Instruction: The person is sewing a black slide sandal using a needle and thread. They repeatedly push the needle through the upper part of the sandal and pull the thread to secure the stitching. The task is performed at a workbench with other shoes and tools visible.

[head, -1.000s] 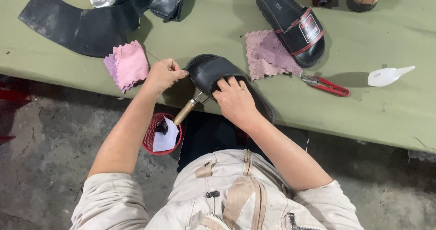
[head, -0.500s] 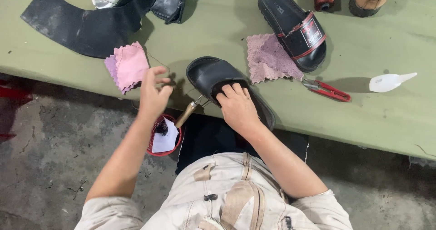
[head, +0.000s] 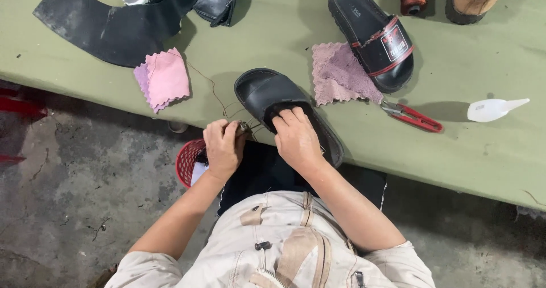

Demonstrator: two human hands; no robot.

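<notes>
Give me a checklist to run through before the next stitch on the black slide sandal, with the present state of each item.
1. Black slide sandal held steady: ok, the right hand presses on its strap at the table edge.
2. Tool gripped: ok, the left hand is closed around something beside the sandal; what kind of tool cannot be told.
3. Thread free of snags: cannot tell, it trails loosely over the table toward the pink cloth.
4. Red snips within reach: ok, lying to the right of the sandal.
5. Glue bottle capped: cannot tell.
</notes>
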